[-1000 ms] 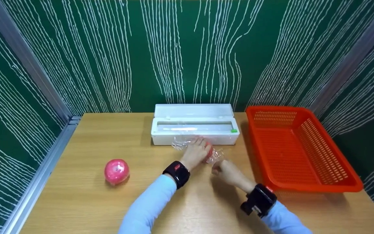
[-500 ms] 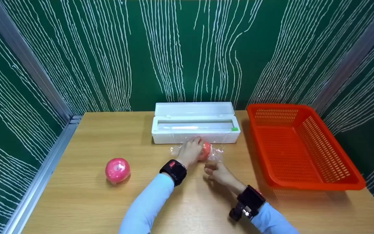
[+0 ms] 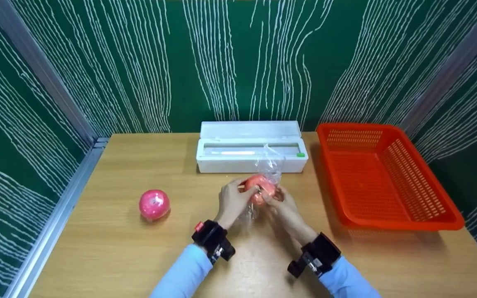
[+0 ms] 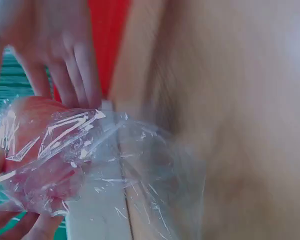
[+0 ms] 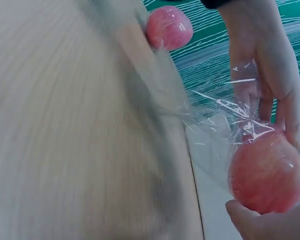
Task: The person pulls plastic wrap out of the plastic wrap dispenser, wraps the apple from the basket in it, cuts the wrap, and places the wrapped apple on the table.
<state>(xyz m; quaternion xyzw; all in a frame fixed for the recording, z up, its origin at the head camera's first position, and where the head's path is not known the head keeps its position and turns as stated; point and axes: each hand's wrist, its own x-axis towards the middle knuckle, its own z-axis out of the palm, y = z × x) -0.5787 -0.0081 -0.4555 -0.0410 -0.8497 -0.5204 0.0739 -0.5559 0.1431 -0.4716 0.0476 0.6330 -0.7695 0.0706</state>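
Both hands hold a pinkish-red apple (image 3: 258,186) over the table in the head view, in front of the white box. Clear plastic wrap (image 4: 140,165) lies over the apple, its loose ends trailing off on opposite sides. My left hand (image 3: 232,200) grips the apple's left side, thumb on top near the stem. On the right side my right hand (image 3: 287,211) holds it, thumb also on top. In the right wrist view the left hand's fingers reach down behind the wrap, and the right thumb (image 5: 247,217) presses under the apple.
A white cling film dispenser (image 3: 251,165) with raised lid and green slider (image 3: 300,155) stands behind the hands. A red perforated basket (image 3: 391,227) sits on the right. Another shiny pink apple (image 3: 154,204) rests at the left on the wooden table (image 3: 110,248).
The left hand has turned and the right hand has come up onto the apple, so both now hold it. The apple has tilted, one wrap end pointing away, the other toward the person.
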